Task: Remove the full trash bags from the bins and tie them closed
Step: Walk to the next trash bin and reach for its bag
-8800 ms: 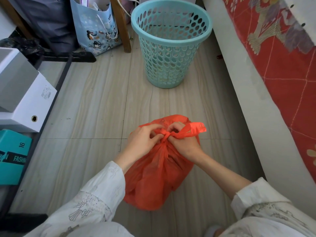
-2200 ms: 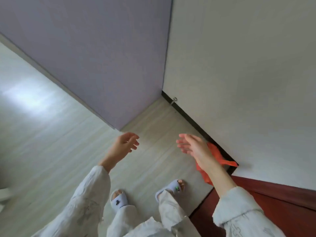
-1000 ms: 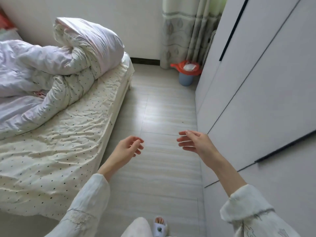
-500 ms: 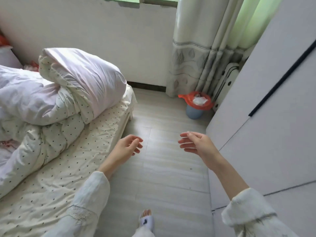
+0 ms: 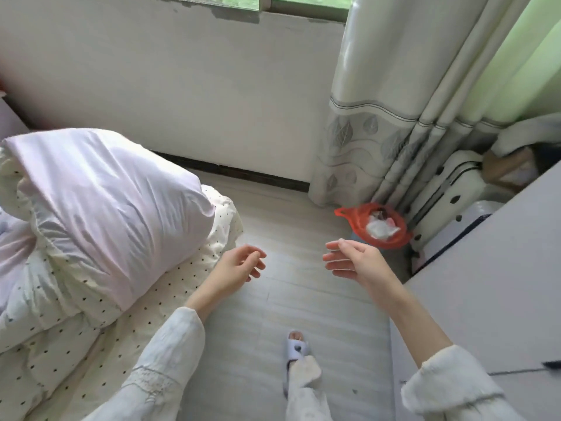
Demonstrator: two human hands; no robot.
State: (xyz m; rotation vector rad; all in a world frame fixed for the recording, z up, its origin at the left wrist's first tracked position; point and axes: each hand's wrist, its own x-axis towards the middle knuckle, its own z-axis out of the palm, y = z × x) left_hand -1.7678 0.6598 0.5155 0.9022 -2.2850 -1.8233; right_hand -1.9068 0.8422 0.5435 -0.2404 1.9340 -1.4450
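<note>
- Head view: the bin stands in the corner by the curtain, lined with an orange trash bag whose rim is folded over the bin's edge; white crumpled paper lies in its open mouth.
- Both hands are held out in the air, short of the bin. The left hand is farther from the bin, its fingers loosely curled and holding nothing. The right hand is nearer the bin, fingers relaxed and nearly straight, also empty.
- The step in hand looks to be the approach to this bin. To do it well, reach the bag's rim with both hands on opposite sides, peel the folded edge up off the bin, and lift straight up so the paper stays inside.
- One loop handle seems to stick out on the bin's side toward the bed, though the view is small there; gather it with its opposite for the knot.
- No brand, label or writing is readable anywhere around the bin.
</note>
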